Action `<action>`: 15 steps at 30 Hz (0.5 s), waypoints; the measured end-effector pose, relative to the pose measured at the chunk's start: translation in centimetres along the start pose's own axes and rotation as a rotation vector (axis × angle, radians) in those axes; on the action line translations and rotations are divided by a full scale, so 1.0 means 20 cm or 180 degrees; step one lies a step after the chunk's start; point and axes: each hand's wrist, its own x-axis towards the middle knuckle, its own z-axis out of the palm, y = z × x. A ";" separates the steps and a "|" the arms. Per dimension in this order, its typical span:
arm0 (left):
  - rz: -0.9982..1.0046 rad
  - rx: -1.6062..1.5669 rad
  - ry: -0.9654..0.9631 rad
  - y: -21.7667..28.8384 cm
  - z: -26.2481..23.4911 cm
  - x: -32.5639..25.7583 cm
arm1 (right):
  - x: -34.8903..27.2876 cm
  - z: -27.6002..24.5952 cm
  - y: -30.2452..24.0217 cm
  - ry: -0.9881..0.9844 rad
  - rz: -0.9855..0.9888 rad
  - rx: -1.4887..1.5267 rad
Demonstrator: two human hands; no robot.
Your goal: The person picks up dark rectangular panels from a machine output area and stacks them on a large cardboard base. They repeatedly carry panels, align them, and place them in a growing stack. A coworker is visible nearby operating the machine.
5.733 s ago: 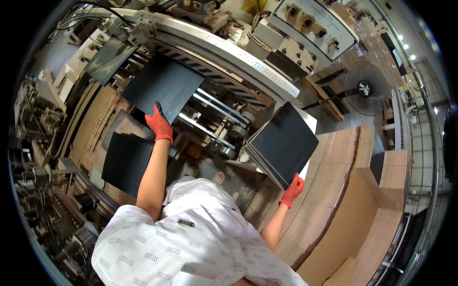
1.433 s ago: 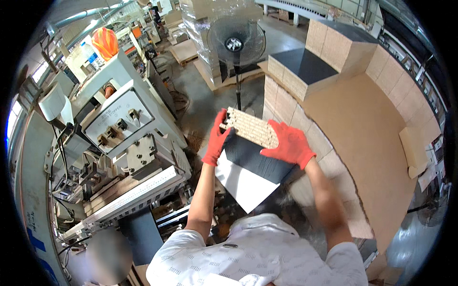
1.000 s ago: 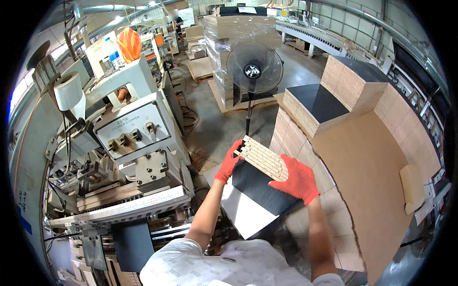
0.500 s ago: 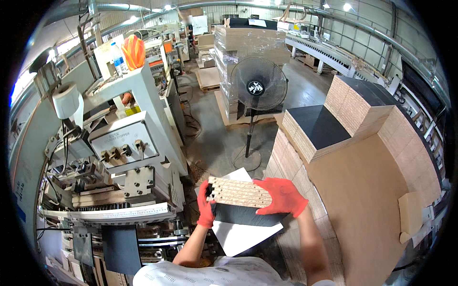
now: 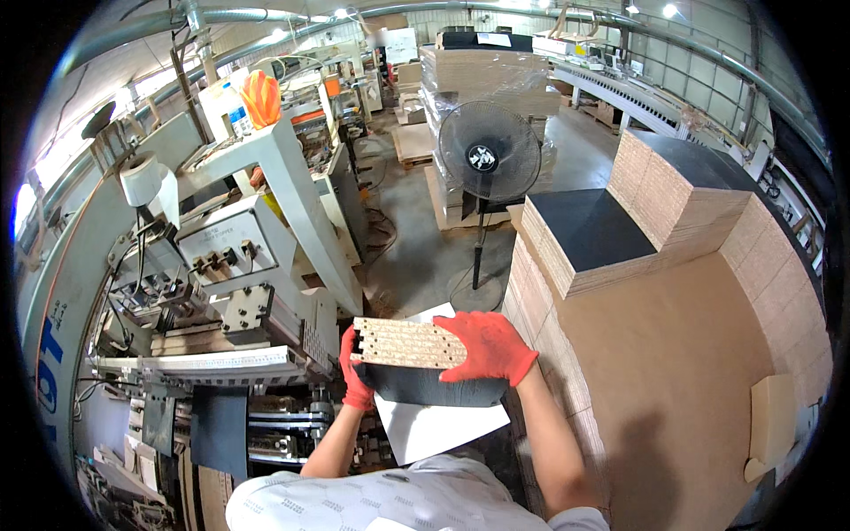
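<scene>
A short stack of particleboard panels (image 5: pixel 405 343) is held in front of me between both gloved hands. Small dark holes dot its pale chipboard edges, and its near face is black. My left hand (image 5: pixel 355 376), in a red glove, grips the left end, its fingers partly hidden behind the stack. Over the right end closes my right hand (image 5: pixel 490 348), also red-gloved, thumb on the near side. Beneath the stack lies a white sheet or board (image 5: pixel 436 432), largely covered by it.
At left stands a machine with a control box (image 5: pixel 232 243), rails and a black panel (image 5: pixel 220 429) on it. A pedestal fan (image 5: pixel 482 159) stands ahead, before a wrapped pallet stack (image 5: pixel 487 80). Black-topped board stacks (image 5: pixel 591 228) sit on the right beside a brown sheet (image 5: pixel 660 354).
Both hands have shifted left with the panel stack, toward the machine. The view has turned slightly, so the surroundings sit a little differently. The grip stays the same.
</scene>
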 end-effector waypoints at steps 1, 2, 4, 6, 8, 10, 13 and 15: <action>0.0058 0.0048 0.0059 0.01 0.00 0.00 | 0.00 0.02 0.01 0.0043 -0.0024 0.0009; -0.0059 0.0229 0.0117 0.00 -0.01 -0.01 | -0.01 0.02 0.02 0.0072 -0.0001 -0.0041; -0.0092 0.0162 -0.0059 0.00 -0.01 0.01 | -0.02 0.02 0.01 0.0091 0.0009 -0.0050; -0.0047 0.0198 -0.0132 -0.02 -0.03 0.03 | -0.03 0.02 0.01 0.0054 0.0030 -0.0083; 0.0075 0.0279 -0.0095 -0.03 -0.02 0.01 | -0.04 0.04 0.02 0.0121 -0.0011 -0.0097; 0.0073 0.0287 -0.0074 -0.03 -0.02 0.03 | -0.03 0.05 0.02 0.0168 -0.0049 -0.0106; 0.0060 0.0319 -0.0092 0.00 -0.01 0.03 | -0.01 0.05 0.03 0.0160 -0.0077 -0.0046; 0.0173 0.0482 -0.0076 0.01 -0.01 0.02 | -0.01 0.06 0.04 0.0157 -0.0112 0.0023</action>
